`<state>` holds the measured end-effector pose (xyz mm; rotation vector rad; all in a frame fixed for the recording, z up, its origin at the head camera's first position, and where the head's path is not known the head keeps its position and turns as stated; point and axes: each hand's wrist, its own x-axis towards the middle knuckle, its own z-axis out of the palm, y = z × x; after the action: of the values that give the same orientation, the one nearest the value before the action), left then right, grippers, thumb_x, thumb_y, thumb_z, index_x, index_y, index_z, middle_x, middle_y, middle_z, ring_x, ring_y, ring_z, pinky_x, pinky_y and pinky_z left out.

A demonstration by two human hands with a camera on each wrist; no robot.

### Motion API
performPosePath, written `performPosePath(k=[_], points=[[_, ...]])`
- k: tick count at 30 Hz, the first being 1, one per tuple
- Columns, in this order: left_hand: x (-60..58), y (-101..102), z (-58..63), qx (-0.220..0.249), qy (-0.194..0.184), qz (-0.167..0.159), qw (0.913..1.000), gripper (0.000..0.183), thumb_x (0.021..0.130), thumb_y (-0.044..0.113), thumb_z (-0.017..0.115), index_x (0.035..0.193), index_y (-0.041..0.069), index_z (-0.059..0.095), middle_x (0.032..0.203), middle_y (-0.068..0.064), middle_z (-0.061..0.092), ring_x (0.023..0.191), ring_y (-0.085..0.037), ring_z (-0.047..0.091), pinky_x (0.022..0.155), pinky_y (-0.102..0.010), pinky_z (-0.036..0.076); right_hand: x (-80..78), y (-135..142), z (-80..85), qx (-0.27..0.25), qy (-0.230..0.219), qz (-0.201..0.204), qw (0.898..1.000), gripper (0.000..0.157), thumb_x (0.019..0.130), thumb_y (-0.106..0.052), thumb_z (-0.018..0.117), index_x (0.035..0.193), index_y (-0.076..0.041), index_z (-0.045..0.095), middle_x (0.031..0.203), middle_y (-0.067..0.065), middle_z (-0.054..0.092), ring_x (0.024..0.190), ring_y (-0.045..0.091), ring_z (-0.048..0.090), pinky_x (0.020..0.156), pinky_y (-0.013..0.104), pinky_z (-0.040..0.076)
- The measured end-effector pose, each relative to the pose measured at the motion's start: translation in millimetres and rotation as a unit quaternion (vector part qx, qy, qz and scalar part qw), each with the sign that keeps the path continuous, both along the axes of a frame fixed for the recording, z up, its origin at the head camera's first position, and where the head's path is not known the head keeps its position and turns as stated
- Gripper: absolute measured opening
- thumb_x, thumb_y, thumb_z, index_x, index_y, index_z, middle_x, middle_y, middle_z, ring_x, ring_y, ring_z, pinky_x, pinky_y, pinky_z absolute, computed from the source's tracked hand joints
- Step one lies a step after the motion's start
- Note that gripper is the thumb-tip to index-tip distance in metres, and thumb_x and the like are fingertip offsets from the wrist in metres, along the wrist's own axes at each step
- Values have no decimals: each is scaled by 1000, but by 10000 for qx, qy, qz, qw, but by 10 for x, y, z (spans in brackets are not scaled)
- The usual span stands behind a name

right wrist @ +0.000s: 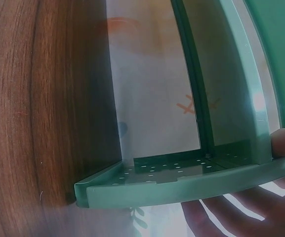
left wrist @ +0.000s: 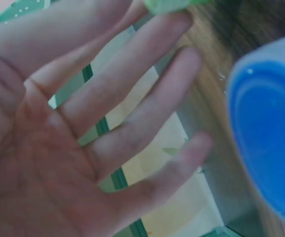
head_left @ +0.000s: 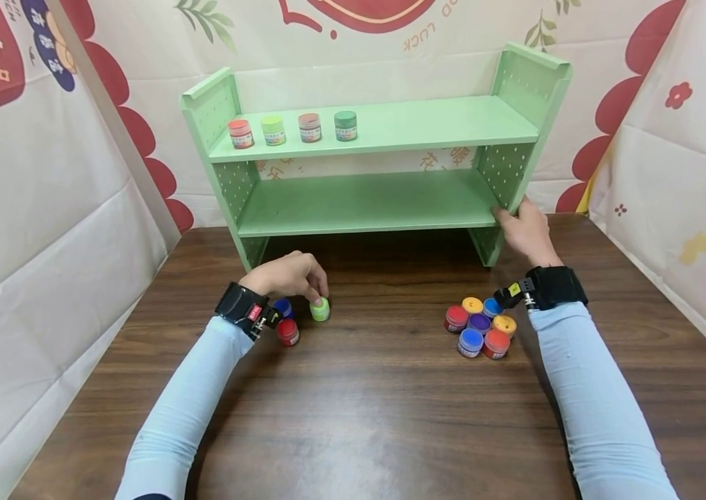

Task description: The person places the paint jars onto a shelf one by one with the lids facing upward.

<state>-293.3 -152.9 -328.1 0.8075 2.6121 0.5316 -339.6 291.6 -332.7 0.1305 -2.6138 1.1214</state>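
My left hand [head_left: 293, 273] pinches a small light green paint jar [head_left: 320, 311] between thumb and fingertips, low over the table. In the left wrist view the light green jar [left wrist: 167, 5] shows only at the top edge, and the other fingers are spread. Beside that hand stand a blue-lidded jar [head_left: 283, 307], partly covered by the wrist strap, and a red-lidded jar [head_left: 288, 335]. My right hand [head_left: 527, 232] grips the right side panel of a green two-tier shelf [head_left: 365, 201]. Seen from the right wrist, its fingers [right wrist: 221, 215] pass behind the panel edge, thumb on the inner side.
On the upper tier, toward the left, several jars stand in a row, from a red one [head_left: 241, 134] to a dark green one [head_left: 345, 126]. A cluster of jars around a purple-lidded one [head_left: 479, 323] stands on the wooden table [head_left: 365, 417] near my right forearm. Printed cloth [head_left: 78, 229] surrounds the table.
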Motion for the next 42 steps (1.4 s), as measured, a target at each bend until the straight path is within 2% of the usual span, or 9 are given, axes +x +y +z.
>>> performPosePath(k=[4,9,14,22,26,31,36,42], points=[[-17,1,-8,123,311,8,9994,17,88,15,81,106,12,81,94,2,79,89,-12,71,80,-31,56,-2,0,7,-4,-14,6,10000,60,106,-37,44,155,-2,39,149,35,49,134,53,49,108,66,39],[15,15,39,-229,647,246,9973,19,88,29,83,103,17,81,93,4,78,86,-13,68,75,-31,52,-12,-1,28,-17,-12,23,10000,60,106,-35,45,156,-4,37,150,34,48,135,52,48,109,67,39],[43,30,61,-456,513,350,9970,22,87,32,84,102,18,79,96,2,77,88,-15,66,76,-31,52,-20,1,39,-88,-25,22,10000,61,106,-37,44,157,-5,37,151,33,48,135,51,48,110,66,38],[39,39,36,-62,273,140,9995,29,89,12,80,118,14,77,110,-2,77,107,-19,69,91,-36,56,-17,4,33,-115,-53,23,9999,61,106,-37,44,157,-4,37,151,33,48,135,51,48,110,66,38],[39,50,22,37,197,84,9998,32,90,8,78,122,12,75,114,-3,77,111,-20,70,94,-37,56,-7,12,17,-126,-68,26,9999,60,106,-37,44,156,-4,38,150,33,48,135,51,48,110,66,38],[49,68,6,-49,242,240,9994,35,91,17,79,125,13,73,113,-2,76,108,-19,69,92,-37,55,0,12,7,-122,-58,18,9999,60,106,-38,44,155,-4,38,150,34,49,135,51,48,110,66,38],[55,92,-24,-399,536,379,9970,38,90,32,80,123,14,72,105,-1,76,97,-18,67,82,-35,53,-1,4,11,-107,-54,28,9999,59,106,-37,44,155,-3,38,150,34,49,134,51,49,109,66,39],[66,107,-37,-476,668,444,9956,30,90,30,81,115,14,72,100,-1,75,95,-18,66,79,-35,52,0,-3,3,-94,-84,45,9999,61,106,-38,43,157,-4,36,151,34,48,134,51,49,109,66,39]])
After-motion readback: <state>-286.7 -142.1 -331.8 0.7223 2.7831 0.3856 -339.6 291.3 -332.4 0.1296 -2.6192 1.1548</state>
